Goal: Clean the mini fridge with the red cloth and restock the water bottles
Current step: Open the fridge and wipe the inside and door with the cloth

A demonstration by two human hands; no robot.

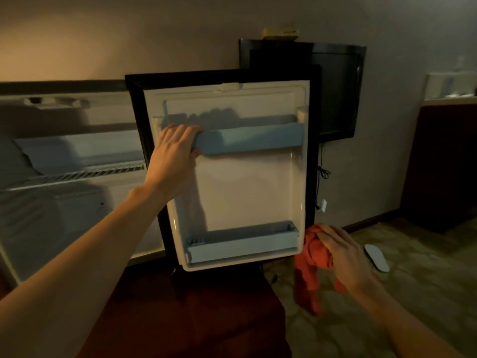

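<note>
The mini fridge stands open: its white interior (64, 156) with a wire shelf (77, 174) fills the left, and the door (245, 189) swings toward me in the middle. My left hand (175, 148) grips the left end of the door's upper blue shelf rail (247, 139), fingers over the top and thumb below. A lower blue rail (242, 244) runs along the door's bottom. My right hand (343, 254) grips the bunched red cloth (309, 267) just off the door's lower right corner; the cloth's tail hangs down. No water bottles are in view.
A black wall-mounted screen (335, 91) hangs behind the door, with a cord (321, 177) running down to a plug. A dark red cabinet (444, 164) stands at the right. A white oval object (376, 257) lies on the patterned carpet (413, 293). A dark red surface (206, 319) sits below the door.
</note>
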